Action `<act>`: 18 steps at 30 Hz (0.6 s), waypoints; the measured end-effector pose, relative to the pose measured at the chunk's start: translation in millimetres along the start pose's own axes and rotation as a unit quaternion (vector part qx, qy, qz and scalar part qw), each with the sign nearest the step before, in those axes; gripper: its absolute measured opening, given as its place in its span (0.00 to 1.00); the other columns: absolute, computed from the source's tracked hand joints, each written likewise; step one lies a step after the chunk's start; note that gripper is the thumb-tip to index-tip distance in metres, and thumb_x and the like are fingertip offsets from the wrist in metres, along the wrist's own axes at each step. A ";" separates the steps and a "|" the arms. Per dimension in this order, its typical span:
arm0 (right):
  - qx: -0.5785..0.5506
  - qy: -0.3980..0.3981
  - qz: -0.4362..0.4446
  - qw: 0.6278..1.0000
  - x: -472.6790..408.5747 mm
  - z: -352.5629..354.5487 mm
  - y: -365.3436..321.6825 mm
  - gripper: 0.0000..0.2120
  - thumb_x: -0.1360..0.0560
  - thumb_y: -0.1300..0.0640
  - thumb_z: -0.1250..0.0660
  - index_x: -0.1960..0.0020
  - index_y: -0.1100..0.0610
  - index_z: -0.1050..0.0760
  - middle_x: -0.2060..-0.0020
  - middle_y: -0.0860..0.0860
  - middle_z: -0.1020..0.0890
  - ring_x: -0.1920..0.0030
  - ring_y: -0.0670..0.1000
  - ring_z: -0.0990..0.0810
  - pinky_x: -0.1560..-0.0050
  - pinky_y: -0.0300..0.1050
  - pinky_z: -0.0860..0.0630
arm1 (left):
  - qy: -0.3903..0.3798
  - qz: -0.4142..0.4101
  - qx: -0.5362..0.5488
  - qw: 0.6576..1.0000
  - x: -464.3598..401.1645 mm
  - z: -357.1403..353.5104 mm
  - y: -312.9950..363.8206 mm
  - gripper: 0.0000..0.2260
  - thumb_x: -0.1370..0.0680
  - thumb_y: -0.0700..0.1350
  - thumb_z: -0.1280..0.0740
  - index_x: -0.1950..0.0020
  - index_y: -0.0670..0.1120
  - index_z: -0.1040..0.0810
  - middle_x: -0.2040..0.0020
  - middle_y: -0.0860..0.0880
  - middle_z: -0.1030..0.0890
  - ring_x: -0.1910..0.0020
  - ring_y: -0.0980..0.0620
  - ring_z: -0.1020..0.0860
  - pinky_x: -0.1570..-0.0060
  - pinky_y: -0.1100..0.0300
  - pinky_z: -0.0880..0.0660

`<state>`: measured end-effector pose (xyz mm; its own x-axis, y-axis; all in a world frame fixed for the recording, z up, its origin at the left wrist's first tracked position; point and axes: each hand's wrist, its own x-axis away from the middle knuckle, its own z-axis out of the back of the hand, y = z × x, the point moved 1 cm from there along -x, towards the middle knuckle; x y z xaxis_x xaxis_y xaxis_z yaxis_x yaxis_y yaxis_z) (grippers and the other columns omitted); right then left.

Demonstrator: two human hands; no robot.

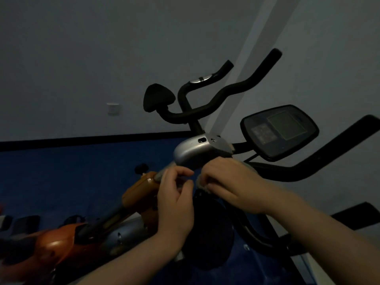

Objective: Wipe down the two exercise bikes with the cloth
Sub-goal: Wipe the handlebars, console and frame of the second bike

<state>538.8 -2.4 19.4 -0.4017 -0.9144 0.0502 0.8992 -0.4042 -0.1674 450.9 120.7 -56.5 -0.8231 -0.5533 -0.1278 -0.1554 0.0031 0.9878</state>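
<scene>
The room is dim. A grey cloth [202, 185] is wrapped around the post under the silver housing [195, 151] of the near exercise bike. My left hand [174, 194] pinches the cloth's left end with curled fingers. My right hand [230, 182] grips its right end, knuckles up. The near bike's black console [279, 132] and handlebar [320, 159] stand to the right. An orange bike [137, 194] lies lower left, and its black saddle [158, 97] and curved handlebars [226, 93] rise behind.
A grey wall with a white switch plate [113, 109] fills the background above a black skirting line [92, 138]. The floor [61, 177] is blue. A dark round flywheel cover [211, 231] sits below my hands. Dark objects lie at the far left edge.
</scene>
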 end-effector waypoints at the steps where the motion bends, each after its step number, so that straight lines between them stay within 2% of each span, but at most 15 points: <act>1: 0.016 0.001 0.003 1.000 -0.4 0.2 -0.2 0.02 0.23 0.50 0.42 0.51 0.46 0.31 0.53 0.41 0.27 0.51 0.42 0.31 0.49 0.39 0.34 | -0.013 0.002 0.002 1.000 -1.0 0.3 0.1 0.10 0.25 0.36 0.37 0.56 0.52 0.25 0.57 0.48 0.23 0.59 0.54 0.24 0.60 0.65 0.27; 3: 0.003 0.022 -0.005 1.000 -4.5 0.4 -1.1 0.02 0.24 0.52 0.38 0.52 0.48 0.28 0.54 0.43 0.26 0.52 0.43 0.29 0.50 0.41 0.33 | -0.041 0.012 0.005 0.999 -2.9 1.4 -1.9 0.06 0.27 0.42 0.38 0.55 0.52 0.25 0.56 0.49 0.23 0.57 0.54 0.24 0.58 0.64 0.27; 5: -0.083 0.055 -0.018 0.995 -13.8 0.7 -5.2 0.02 0.25 0.54 0.33 0.52 0.51 0.23 0.56 0.43 0.24 0.53 0.43 0.27 0.50 0.42 0.29 | -0.062 0.018 -0.001 0.998 -2.9 4.5 -7.3 0.04 0.27 0.44 0.38 0.54 0.50 0.25 0.54 0.49 0.24 0.55 0.55 0.24 0.56 0.65 0.27; 7: -0.154 0.049 -0.030 0.986 -22.6 -1.4 -8.6 0.04 0.28 0.55 0.29 0.53 0.51 0.18 0.57 0.45 0.21 0.53 0.44 0.24 0.50 0.44 0.26 | -0.060 0.027 -0.007 0.998 -0.3 8.2 -14.6 0.04 0.26 0.45 0.39 0.54 0.49 0.26 0.54 0.49 0.25 0.54 0.55 0.25 0.55 0.65 0.28; 9: -0.135 0.016 -0.031 0.990 -25.4 -3.3 -11.2 0.05 0.29 0.54 0.27 0.53 0.49 0.17 0.58 0.44 0.21 0.54 0.44 0.25 0.51 0.45 0.26 | -0.048 0.040 -0.009 0.998 2.3 11.3 -21.3 0.04 0.26 0.46 0.40 0.54 0.48 0.27 0.54 0.49 0.26 0.53 0.54 0.25 0.53 0.62 0.28; 11: -0.065 0.002 -0.009 0.998 -19.3 -0.4 -8.6 0.04 0.28 0.54 0.28 0.53 0.49 0.17 0.57 0.46 0.20 0.54 0.46 0.24 0.52 0.47 0.25 | -0.052 0.048 -0.011 0.997 3.2 12.2 -24.0 0.04 0.26 0.46 0.40 0.54 0.49 0.27 0.55 0.51 0.26 0.53 0.55 0.26 0.53 0.65 0.29; 14: -0.018 0.020 -0.049 0.998 -10.4 15.2 6.5 0.05 0.27 0.54 0.30 0.52 0.52 0.18 0.55 0.47 0.20 0.52 0.48 0.23 0.52 0.51 0.24 | -0.072 0.045 -0.026 0.996 1.7 10.5 -23.8 0.04 0.26 0.46 0.41 0.55 0.51 0.28 0.55 0.52 0.27 0.54 0.57 0.27 0.55 0.72 0.32; 18: -0.030 0.052 -0.074 0.995 -21.4 7.3 -7.4 0.04 0.27 0.52 0.31 0.53 0.50 0.19 0.56 0.45 0.20 0.52 0.47 0.22 0.52 0.52 0.23 | -0.067 0.042 -0.007 0.997 1.5 10.7 -23.1 0.03 0.26 0.45 0.41 0.54 0.50 0.27 0.55 0.51 0.26 0.54 0.57 0.26 0.55 0.72 0.32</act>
<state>542.0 20.0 26.8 -0.5477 -0.8364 -0.0222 0.8180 -0.5296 -0.2246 447.4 128.8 -80.4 -0.8990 -0.4347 -0.0535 -0.0751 0.0326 0.9966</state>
